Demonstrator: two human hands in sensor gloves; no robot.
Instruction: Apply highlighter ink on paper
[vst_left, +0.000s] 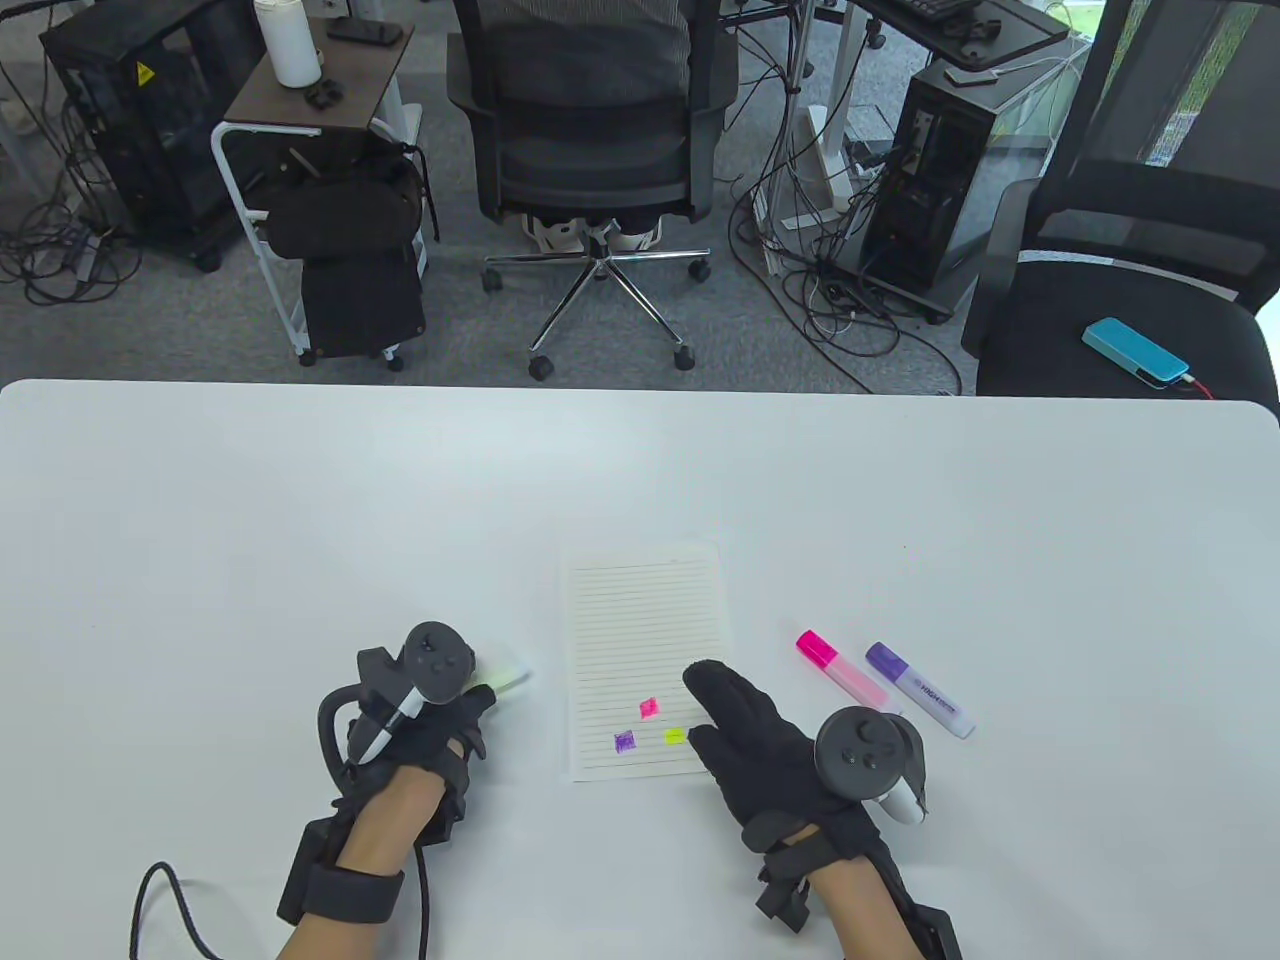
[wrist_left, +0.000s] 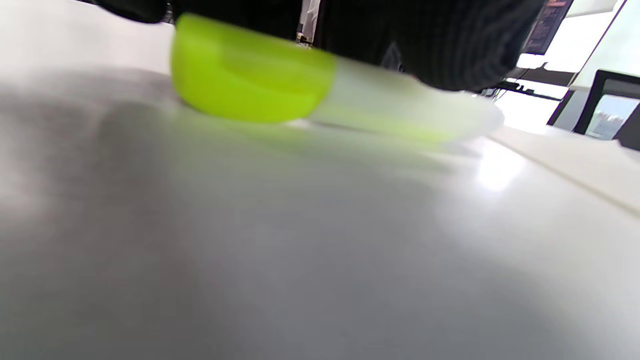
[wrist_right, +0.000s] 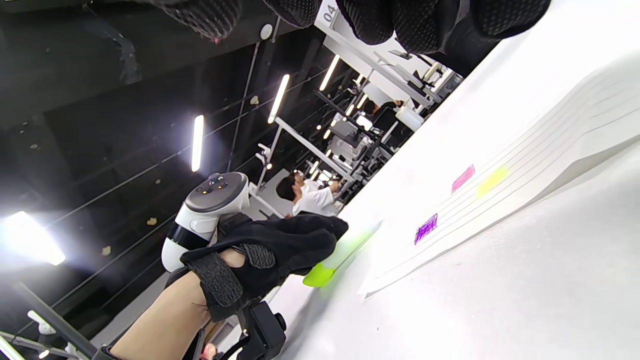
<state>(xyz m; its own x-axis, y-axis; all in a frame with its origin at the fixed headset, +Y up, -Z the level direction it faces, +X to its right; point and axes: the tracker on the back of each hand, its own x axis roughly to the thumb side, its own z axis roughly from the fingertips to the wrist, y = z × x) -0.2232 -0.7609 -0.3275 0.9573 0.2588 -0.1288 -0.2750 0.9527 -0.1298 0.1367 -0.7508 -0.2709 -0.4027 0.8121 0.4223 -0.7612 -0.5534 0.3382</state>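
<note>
Highlighter ink is on the page already: three small patches, pink (vst_left: 648, 708), purple (vst_left: 624, 742) and yellow (vst_left: 675, 736), sit close together near the bottom of the lined paper (vst_left: 645, 620), which lies flat in the middle of the white table (vst_left: 200, 520). Over on the left, the left hand (vst_left: 430, 725) is down on the table just beside the paper's left edge, and a yellow-green highlighter (vst_left: 505, 678) pokes out from under its gloved fingers, pointing toward the sheet. The left wrist view shows that pen lying on the table, bright green cap (wrist_left: 250, 70) and pale body, with the dark fingers (wrist_left: 450, 45) over it, but it is blurred, so whether they grip it or just rest on it I cannot tell. On the other side, the right hand (vst_left: 765, 745) lies with its fingers stretched out flat, fingertips on the lower right part of the paper right next to the yellow patch, holding nothing. Just to the right of that hand, two capped pens lie side by side on the table, a pink highlighter (vst_left: 845, 675) and a purple highlighter (vst_left: 918, 690), close together and angled the same way. Behind the table, an office chair (vst_left: 595, 130) with a person seated in it.
</note>
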